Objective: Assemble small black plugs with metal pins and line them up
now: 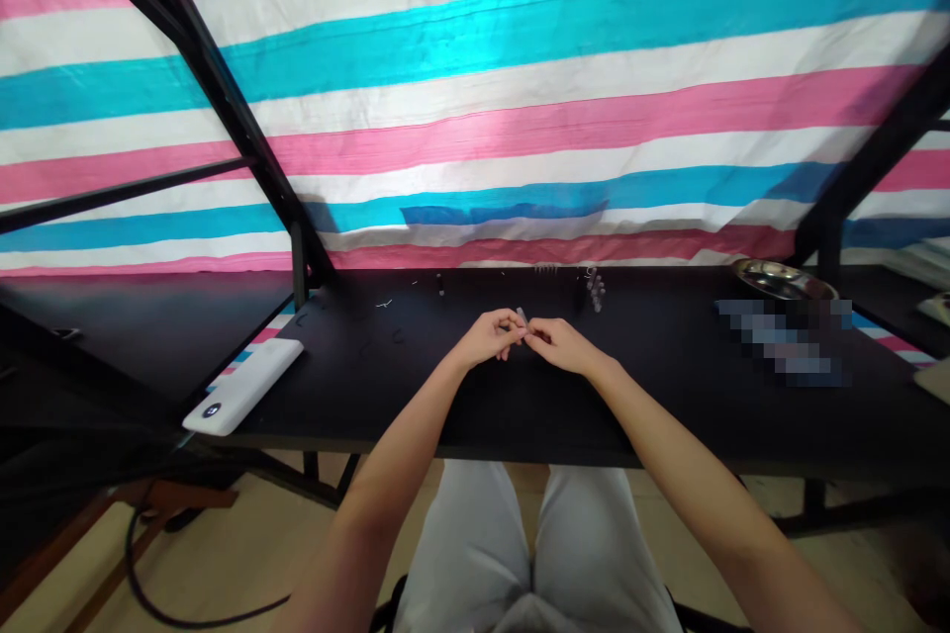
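Note:
Over the middle of the black table (653,386), my left hand (491,336) and my right hand (558,342) meet fingertip to fingertip. A small greyish, translucent piece (522,316) pokes up between the fingertips; its kind is too small to tell. Both hands are closed in a pinch on it. Beyond my right hand stands a cluster of small greyish, clear-looking pieces (595,289). A row of tiny curled pieces (546,268) lies near the table's back edge. Farther left are a small dark piece with a pale end (440,285) and thin white bits (384,303).
A white power bank (244,386) lies at the table's left edge. At the back right sits a shiny metal dish (787,279), beside a blurred-out patch (787,341). Black frame posts (215,89) rise before a striped sheet (520,40). A black cable (134,564) hangs low left.

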`<state>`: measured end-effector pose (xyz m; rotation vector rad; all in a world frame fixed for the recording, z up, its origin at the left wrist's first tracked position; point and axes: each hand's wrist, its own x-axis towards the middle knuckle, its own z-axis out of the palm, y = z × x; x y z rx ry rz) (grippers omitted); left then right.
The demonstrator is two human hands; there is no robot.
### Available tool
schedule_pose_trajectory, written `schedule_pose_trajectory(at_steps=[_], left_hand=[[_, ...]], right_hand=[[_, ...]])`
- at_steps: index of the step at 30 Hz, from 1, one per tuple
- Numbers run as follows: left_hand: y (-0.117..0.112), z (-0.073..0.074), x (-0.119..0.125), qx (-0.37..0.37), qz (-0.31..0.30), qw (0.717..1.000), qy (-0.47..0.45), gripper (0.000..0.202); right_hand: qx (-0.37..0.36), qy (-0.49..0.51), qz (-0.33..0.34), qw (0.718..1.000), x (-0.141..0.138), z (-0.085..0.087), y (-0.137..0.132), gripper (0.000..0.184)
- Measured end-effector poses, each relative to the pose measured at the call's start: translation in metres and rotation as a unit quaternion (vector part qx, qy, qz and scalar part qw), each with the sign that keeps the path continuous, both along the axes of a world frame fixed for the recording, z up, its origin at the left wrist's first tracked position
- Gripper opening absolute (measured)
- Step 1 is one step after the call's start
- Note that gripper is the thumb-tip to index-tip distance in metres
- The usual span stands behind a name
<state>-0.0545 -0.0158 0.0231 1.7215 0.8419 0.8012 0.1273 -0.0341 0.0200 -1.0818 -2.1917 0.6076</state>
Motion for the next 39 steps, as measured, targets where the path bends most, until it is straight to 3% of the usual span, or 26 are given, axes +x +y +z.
schedule_pose_trajectory(at_steps=[5, 14, 24, 29, 33, 39], left_hand=[[0.000, 0.002, -0.001, 0.023, 0.010, 1.000, -0.003, 0.028], [-0.004, 0.003, 0.004, 0.044, 0.022, 0.999, 0.000, 0.030], [0.000, -0.005, 0.008, 0.043, 0.019, 0.999, 0.020, 0.031], [0.000, -0.006, 0.003, 0.134, 0.074, 0.983, 0.106, 0.029], [0.000, -0.007, -0.001, 0.202, 0.101, 0.963, 0.150, 0.026], [-0.001, -0.005, -0.002, 0.225, 0.103, 0.953, 0.177, 0.025]], right_hand=[[-0.011, 0.003, 0.002, 1.000, -0.001, 0.004, -0.002, 0.028], [-0.124, 0.084, 0.007, 0.989, 0.000, -0.004, 0.004, 0.036], [-0.100, 0.051, -0.016, 0.993, 0.005, -0.006, 0.007, 0.041], [-0.043, 0.047, -0.151, 0.987, 0.030, -0.004, 0.019, 0.032], [-0.092, 0.046, -0.259, 0.960, 0.057, -0.002, 0.022, 0.026], [-0.124, -0.004, -0.327, 0.937, 0.076, -0.009, 0.026, 0.023]])
